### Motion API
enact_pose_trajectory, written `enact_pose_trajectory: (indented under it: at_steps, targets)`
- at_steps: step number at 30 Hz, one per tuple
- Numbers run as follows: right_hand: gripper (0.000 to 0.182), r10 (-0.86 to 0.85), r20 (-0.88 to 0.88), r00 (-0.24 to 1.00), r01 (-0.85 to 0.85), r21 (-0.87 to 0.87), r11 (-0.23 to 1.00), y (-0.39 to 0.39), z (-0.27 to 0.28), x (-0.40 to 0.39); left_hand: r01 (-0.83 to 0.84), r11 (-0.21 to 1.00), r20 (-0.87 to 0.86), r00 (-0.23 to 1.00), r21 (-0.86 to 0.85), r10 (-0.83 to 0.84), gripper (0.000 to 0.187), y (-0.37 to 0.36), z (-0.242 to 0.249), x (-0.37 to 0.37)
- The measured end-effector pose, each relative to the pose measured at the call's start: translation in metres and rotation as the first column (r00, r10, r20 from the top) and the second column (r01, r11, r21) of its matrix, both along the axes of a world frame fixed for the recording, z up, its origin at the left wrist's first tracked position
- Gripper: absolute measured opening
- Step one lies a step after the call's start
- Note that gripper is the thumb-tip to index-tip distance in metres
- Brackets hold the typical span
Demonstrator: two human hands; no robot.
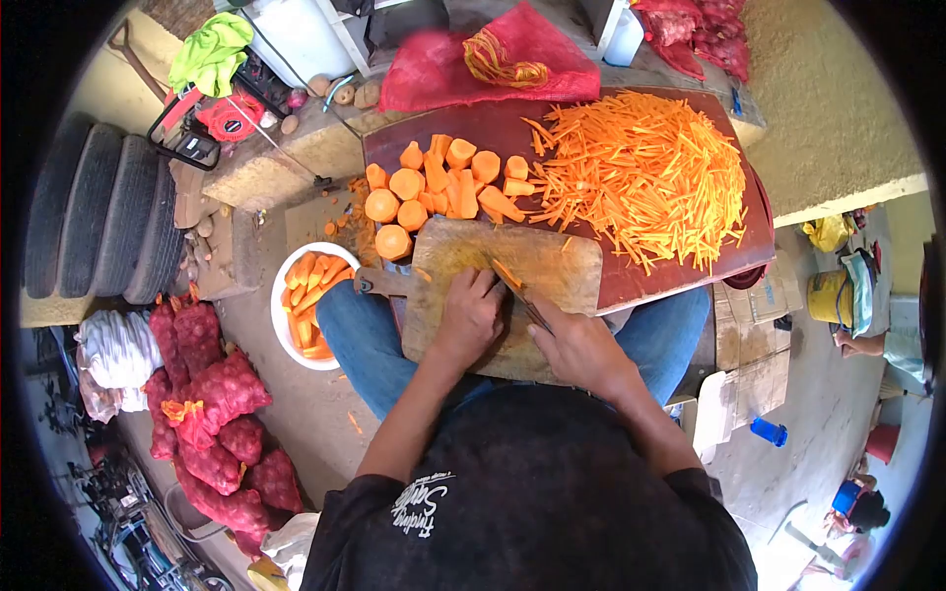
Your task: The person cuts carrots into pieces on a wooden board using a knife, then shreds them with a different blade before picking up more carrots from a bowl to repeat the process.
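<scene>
A knife is held in my right hand, its blade over the wooden cutting board. My left hand lies on the board beside the blade, fingers bent together; whatever is under them is hidden. A thin orange carrot piece sits at the blade near the tip. Beyond the board, on the reddish table, thick carrot chunks stand at the left and a big heap of carrot sticks at the right.
A white bowl of peeled carrots is on the floor at the left, near red mesh sacks and tires. A red mesh bag lies behind the table. Other people are at the right.
</scene>
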State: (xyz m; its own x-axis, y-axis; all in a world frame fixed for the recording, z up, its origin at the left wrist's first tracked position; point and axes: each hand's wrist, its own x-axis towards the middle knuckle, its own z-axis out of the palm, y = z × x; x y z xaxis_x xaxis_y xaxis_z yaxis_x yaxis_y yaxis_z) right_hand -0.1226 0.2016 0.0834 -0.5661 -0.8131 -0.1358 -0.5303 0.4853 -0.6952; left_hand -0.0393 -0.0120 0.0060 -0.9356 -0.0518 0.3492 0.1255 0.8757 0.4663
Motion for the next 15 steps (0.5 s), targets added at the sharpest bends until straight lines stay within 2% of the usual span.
enact_pose_trajectory:
  at_steps: [4,7,10,13,15]
  targets:
    - [0.052,0.018,0.028,0.999,-0.017,-0.03,0.999,0.005,0.009,0.003,-0.03,0.998,0.001,1.0,0.046,0.03,0.037,-0.001,0.001,0.002]
    - [0.051,-0.01,0.071,0.997,0.004,0.076,0.997,0.009,0.016,0.008,-0.058,0.998,-0.029,0.998,0.035,0.059,0.031,0.004,0.002,0.005]
    - [0.05,-0.01,0.045,0.999,0.008,0.051,0.999,0.002,0.008,0.004,-0.05,0.997,-0.052,0.997,0.063,0.053,0.032,0.004,-0.002,0.002]
    - [0.049,0.004,-0.006,1.0,-0.004,-0.095,0.996,0.007,0.011,0.007,-0.05,0.998,-0.007,0.999,0.045,0.05,0.034,0.002,0.001,0.003]
    - [0.049,-0.02,0.045,0.999,0.02,0.008,1.0,0.005,0.011,0.007,-0.05,0.998,-0.001,0.999,0.038,0.05,0.035,0.001,0.0,0.005]
